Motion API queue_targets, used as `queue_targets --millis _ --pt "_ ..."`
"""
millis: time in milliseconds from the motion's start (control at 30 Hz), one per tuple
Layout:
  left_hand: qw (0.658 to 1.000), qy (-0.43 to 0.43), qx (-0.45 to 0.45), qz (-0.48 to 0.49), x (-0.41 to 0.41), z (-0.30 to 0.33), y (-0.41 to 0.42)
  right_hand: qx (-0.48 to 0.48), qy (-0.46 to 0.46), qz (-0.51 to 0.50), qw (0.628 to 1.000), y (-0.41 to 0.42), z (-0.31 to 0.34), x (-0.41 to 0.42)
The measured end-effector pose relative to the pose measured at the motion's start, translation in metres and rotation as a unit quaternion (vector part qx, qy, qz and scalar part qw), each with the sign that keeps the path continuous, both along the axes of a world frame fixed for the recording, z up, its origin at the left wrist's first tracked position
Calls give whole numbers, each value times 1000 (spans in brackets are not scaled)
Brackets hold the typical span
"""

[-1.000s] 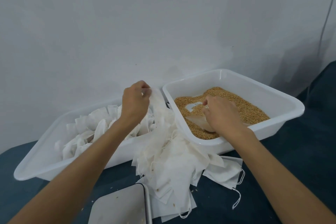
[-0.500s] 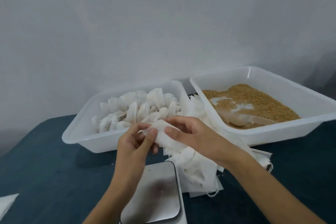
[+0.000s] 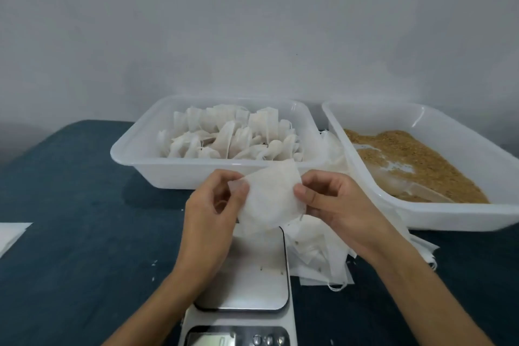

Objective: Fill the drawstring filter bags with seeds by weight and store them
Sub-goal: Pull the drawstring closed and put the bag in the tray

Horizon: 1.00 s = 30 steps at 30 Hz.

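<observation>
Both hands now hold one empty bag (image 3: 271, 198) above the scale (image 3: 247, 270): left hand (image 3: 209, 213) and right hand (image 3: 334, 202), which has left the seeds (image 3: 415, 160), each pinch an edge in their fingers. Opening its mouth likely comes next, then scooping.

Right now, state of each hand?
Left hand: fingers pinch the left edge of the filter bag.
Right hand: fingers pinch the bag's right edge.

Left hand (image 3: 209, 212) and right hand (image 3: 335, 205) pinching an empty filter bag (image 3: 271, 199) above the scale (image 3: 247, 284), tub of filled bags (image 3: 134, 153) behind, seed tub (image 3: 477, 213) right, loose bags (image 3: 317, 255) beside the scale
</observation>
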<state>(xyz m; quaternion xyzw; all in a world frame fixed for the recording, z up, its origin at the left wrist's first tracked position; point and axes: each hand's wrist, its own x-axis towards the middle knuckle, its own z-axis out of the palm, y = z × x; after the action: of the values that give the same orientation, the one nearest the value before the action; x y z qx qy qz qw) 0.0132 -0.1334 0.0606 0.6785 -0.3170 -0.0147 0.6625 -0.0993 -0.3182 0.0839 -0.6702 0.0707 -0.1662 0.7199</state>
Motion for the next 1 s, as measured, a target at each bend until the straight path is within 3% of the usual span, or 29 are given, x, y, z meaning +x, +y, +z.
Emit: queue_targets --millis 100,167,267,400,500,700,1000 --pt "986 -126 30 106 -4 0 0 -11 -26 -41 999 9 -7 4" --pt "982 -171 2 76 -12 1 -1 -17 -37 -64 997 15 -10 6" --pt "993 -108 -19 -38 -22 2 -3 13 -56 -54 997 25 -11 7" --pt "994 -36 -14 -106 -28 1 -3 -62 -59 -72 994 31 -8 4" --pt "994 -36 -30 -103 -28 -1 -4 -70 -69 -76 992 32 -8 4" --pt "991 -124 -11 -45 -24 -2 -4 -60 -59 -45 995 35 -9 4" --pt "999 -9 -8 -50 -19 -5 -5 -97 -94 -49 990 44 -15 5"
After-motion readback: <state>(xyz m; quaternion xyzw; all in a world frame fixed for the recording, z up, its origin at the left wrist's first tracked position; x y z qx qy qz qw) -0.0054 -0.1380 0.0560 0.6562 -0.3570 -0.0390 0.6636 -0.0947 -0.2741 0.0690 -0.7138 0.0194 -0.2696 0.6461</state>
